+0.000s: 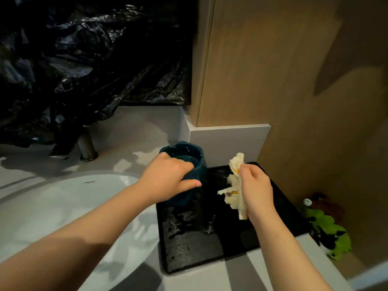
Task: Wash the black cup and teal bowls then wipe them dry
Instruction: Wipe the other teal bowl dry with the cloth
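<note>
A teal bowl point(184, 153) stands upright at the back left corner of a wet black tray point(189, 244). It may be two bowls stacked; I cannot tell. My left hand point(165, 177) grips its near rim, fingers inside and thumb on the outer wall. Over the tray's right side my right hand point(255, 190) holds a crumpled cream cloth point(235, 185) with yellow marks, apart from the bowl. No black cup is in view.
A white sink basin point(63, 206) lies to the left, a metal tap base point(87, 147) behind it. Black plastic sheeting point(84, 59) covers the back wall. A wooden panel point(294, 80) rises on the right. A green and black object point(329, 234) lies beyond the counter's right edge.
</note>
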